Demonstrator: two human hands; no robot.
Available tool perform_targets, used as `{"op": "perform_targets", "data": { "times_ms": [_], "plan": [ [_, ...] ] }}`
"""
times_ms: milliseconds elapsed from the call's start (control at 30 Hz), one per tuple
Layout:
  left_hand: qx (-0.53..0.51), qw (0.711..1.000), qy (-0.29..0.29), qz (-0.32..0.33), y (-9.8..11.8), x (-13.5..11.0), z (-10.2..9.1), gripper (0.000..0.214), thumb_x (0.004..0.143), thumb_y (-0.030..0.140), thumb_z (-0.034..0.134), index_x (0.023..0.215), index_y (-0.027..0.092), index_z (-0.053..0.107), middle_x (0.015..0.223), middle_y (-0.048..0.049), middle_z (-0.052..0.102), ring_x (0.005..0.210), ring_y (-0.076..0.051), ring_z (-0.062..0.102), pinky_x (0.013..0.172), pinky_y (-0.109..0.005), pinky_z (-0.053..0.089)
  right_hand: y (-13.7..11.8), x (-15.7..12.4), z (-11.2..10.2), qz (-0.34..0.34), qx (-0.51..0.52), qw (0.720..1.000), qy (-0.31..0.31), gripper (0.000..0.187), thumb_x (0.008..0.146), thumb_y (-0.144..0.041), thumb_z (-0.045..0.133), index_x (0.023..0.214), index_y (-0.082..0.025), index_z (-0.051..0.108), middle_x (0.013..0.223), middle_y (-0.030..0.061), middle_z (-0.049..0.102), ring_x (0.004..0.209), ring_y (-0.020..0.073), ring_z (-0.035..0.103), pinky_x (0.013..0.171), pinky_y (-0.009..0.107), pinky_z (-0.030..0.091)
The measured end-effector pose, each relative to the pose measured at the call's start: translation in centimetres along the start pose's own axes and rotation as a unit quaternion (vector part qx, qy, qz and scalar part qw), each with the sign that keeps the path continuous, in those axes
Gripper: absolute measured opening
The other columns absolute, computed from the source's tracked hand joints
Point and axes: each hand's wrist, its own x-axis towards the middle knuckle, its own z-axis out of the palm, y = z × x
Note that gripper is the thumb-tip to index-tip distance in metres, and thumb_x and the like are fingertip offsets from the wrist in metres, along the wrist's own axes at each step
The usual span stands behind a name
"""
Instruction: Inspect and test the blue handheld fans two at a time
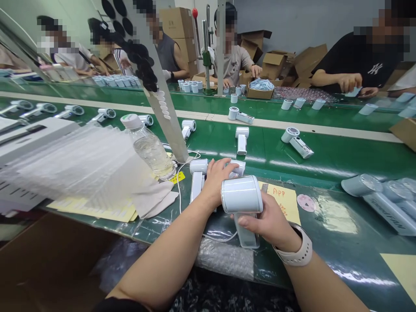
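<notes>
1. The right hand (274,220) is closed around the handle of a fan (242,195). The thumb is on the near side. The other fingers are mostly hidden behind it.
2. This fan stands about straight up, with its round head on top and its handle pointing down. It is near the middle of the bench (315,255), close to the person. I cannot tell if its bottom touches the bench.
3. The left hand (218,178) is a bit farther away and to the left. Its fingers are a little apart, over a second fan (239,167). They seem to touch its head, but I cannot tell if they grip it.
4. The first fan is to the right of the left hand and nearer to the person. The right hand has it, so that hand is closest.
5. A third fan (196,188) lies just left of the left hand. Its long handle points to the near side.
6. A bottle (149,149) is farther left. More fans (241,141) lie on the green belt (266,143), on the far side of the hands.
</notes>
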Motion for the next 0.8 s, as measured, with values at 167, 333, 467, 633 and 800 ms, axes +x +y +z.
{"op": "perform_targets", "data": {
  "times_ms": [167, 333, 467, 633, 800],
  "plan": [
    [-0.004, 0.999, -0.04, 0.002, 0.7, -0.3, -1.0, 0.056, 0.081, 0.027, 0.068, 0.136, 0.017, 0.058, 0.153, -0.0172, 0.047, 0.146, -0.03, 0.038, 0.124, -0.057, 0.015, -0.2, 0.1, 0.2, 0.098, 0.127, 0.987, -0.006, 0.055, 0.068, -0.066, 0.079, 0.092, -0.019, 0.064, 0.071, 0.0044, 0.07, 0.05, 0.0163, 0.06, 0.045, 0.03, 0.051],
    [-0.004, 1.0, -0.02, 0.012, 1.0, -0.6, -1.0, 0.048, 0.086, 0.026, 0.062, 0.133, 0.018, 0.061, 0.151, -0.0166, 0.051, 0.144, -0.032, 0.041, 0.123, -0.058, 0.016, -0.5, 0.1, 0.2, 0.13, 0.195, 0.972, -0.007, 0.054, 0.074, -0.068, 0.072, 0.087, -0.016, 0.065, 0.061, 0.0039, 0.068, 0.044, 0.0136, 0.06, 0.041, 0.024, 0.048],
    [0.005, 1.0, -0.012, 0.018, 0.8, -0.7, -0.7, 0.05, 0.086, 0.029, 0.062, 0.134, 0.017, 0.059, 0.15, -0.0163, 0.051, 0.143, -0.03, 0.042, 0.124, -0.056, 0.015, -0.1, 0.2, 0.3, 0.138, 0.205, 0.969, -0.021, 0.059, 0.079, -0.073, 0.064, 0.081, -0.014, 0.067, 0.057, 0.0046, 0.066, 0.043, 0.0127, 0.058, 0.041, 0.024, 0.045],
    [0.01, 1.0, -0.015, 0.021, 0.0, -0.2, -0.3, 0.051, 0.084, 0.029, 0.061, 0.133, 0.019, 0.06, 0.15, -0.0151, 0.051, 0.142, -0.029, 0.045, 0.124, -0.051, 0.016, -0.2, 0.7, 0.5, 0.102, 0.092, 0.99, 0.021, 0.051, 0.073, -0.066, 0.073, 0.09, -0.019, 0.062, 0.074, 0.0039, 0.07, 0.059, 0.0181, 0.064, 0.054, 0.031, 0.051],
    [0.036, 0.998, 0.036, 0.042, -0.9, 0.9, 0.5, 0.048, 0.083, 0.028, 0.055, 0.129, 0.019, 0.063, 0.146, -0.0154, 0.055, 0.137, -0.031, 0.049, 0.121, -0.055, 0.021, -1.9, 0.1, -3.1, 0.046, -0.295, 0.943, 0.143, 0.039, 0.071, -0.033, 0.081, 0.102, -0.021, 0.062, 0.102, 0.006, 0.073, 0.088, 0.024, 0.066, 0.076, 0.038, 0.05]
  ]
}}
